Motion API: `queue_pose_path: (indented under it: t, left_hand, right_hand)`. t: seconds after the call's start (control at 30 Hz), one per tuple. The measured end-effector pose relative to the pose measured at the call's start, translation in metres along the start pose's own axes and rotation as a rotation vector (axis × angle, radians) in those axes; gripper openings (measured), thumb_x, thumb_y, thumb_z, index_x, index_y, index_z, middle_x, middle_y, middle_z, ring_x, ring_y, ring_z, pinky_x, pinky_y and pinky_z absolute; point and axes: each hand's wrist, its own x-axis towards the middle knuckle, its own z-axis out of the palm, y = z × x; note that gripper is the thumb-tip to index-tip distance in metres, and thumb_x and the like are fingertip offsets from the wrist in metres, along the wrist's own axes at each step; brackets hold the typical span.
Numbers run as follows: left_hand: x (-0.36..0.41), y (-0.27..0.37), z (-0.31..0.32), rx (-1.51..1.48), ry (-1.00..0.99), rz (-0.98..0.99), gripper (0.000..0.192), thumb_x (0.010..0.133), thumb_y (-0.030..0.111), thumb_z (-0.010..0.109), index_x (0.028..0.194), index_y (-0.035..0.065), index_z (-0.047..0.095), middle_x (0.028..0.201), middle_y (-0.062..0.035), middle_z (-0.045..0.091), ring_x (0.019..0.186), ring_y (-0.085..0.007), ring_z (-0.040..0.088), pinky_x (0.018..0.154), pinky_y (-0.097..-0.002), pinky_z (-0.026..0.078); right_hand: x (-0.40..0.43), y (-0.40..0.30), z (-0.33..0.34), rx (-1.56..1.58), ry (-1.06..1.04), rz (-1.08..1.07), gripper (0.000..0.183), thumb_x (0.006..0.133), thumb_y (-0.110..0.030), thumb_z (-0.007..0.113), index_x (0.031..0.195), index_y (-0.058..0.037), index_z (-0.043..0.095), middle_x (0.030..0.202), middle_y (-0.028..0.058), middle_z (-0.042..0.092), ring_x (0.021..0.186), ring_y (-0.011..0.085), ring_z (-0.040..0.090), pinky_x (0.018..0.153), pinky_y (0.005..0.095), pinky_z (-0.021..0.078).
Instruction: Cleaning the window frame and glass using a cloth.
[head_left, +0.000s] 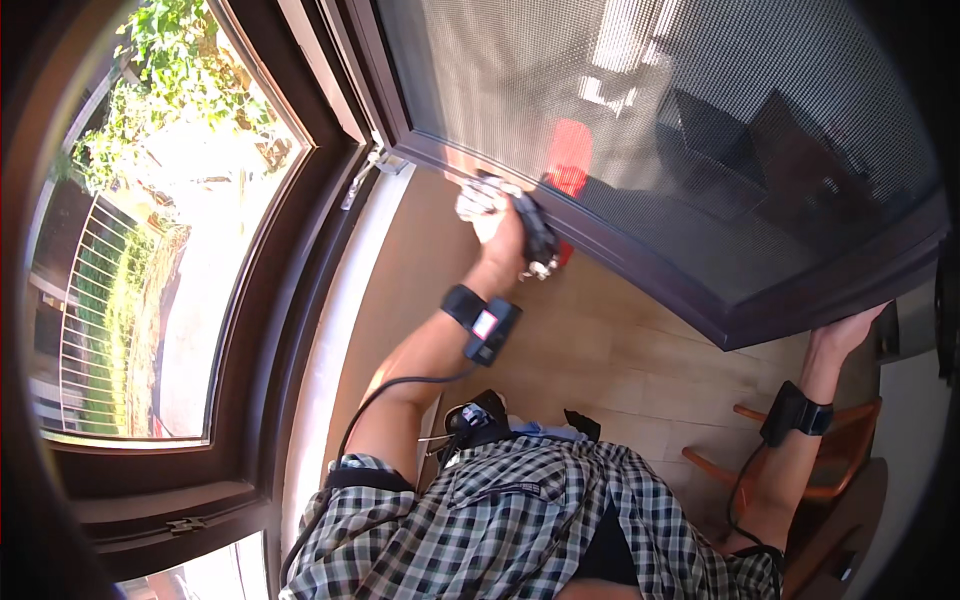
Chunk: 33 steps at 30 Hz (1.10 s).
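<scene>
My left hand (501, 232) grips a bunched black-and-white cloth (537, 234) against the lower rail of a dark-framed screen sash (600, 234). The cloth wraps over my fingers, and parts of it are blurred. Fine mesh (480, 82) fills the sash, which stands swung inward from the window frame (292, 225). At the sash's far right, my right hand (844, 334) holds the frame's edge from below; its fingertips are partly hidden. A metal hinge arm (386, 160) joins the sash to the window frame at its corner.
A glazed window panel (150, 300) on the left looks onto plants and a railing. A white sill edge (360, 300) runs beside me. Below are a tiled floor (637, 330) and a wooden chair (847, 442). A red object (570, 154) shows through the mesh. Cables run along both arms.
</scene>
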Motion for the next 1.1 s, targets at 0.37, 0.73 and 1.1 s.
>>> queue_pose_path:
  t: [0.37, 0.73, 1.1]
  left_hand:
    - [-0.184, -0.08, 0.067, 0.144, -0.572, -0.201, 0.019, 0.081, 0.014, 0.043, 0.093, -0.0012, 0.046, 0.084, -0.0081, 0.054, 0.073, -0.0176, 0.053, 0.066, -0.0312, 0.043]
    - [-0.145, 0.025, 0.013, 0.103, -1.141, -0.574, 0.028, 0.078, 0.019, 0.053, 0.097, -0.0014, 0.049, 0.091, -0.0092, 0.055, 0.083, -0.0185, 0.054, 0.073, -0.0322, 0.045]
    - [0.051, 0.133, -0.009, -0.07, -0.338, 0.509, 0.023, 0.076, 0.018, 0.055, 0.086, -0.0017, 0.051, 0.079, -0.0077, 0.057, 0.072, -0.0148, 0.054, 0.067, -0.0269, 0.044]
  right_hand:
    - [0.012, 0.016, -0.016, -0.048, -0.133, 0.075, 0.051, 0.087, -0.038, 0.026, 0.127, -0.0072, 0.018, 0.127, 0.0057, 0.026, 0.111, 0.0226, 0.032, 0.095, 0.0313, 0.0261]
    - [0.045, 0.023, -0.063, -0.309, -0.564, 0.218, 0.054, 0.086, -0.043, 0.023, 0.121, -0.0031, 0.029, 0.12, 0.0048, 0.037, 0.106, 0.0176, 0.038, 0.088, 0.0301, 0.0312]
    - [0.042, 0.028, -0.063, -0.138, -0.238, 0.213, 0.057, 0.085, -0.045, 0.025, 0.124, -0.0034, 0.023, 0.124, 0.0049, 0.031, 0.112, 0.0195, 0.033, 0.092, 0.0304, 0.028]
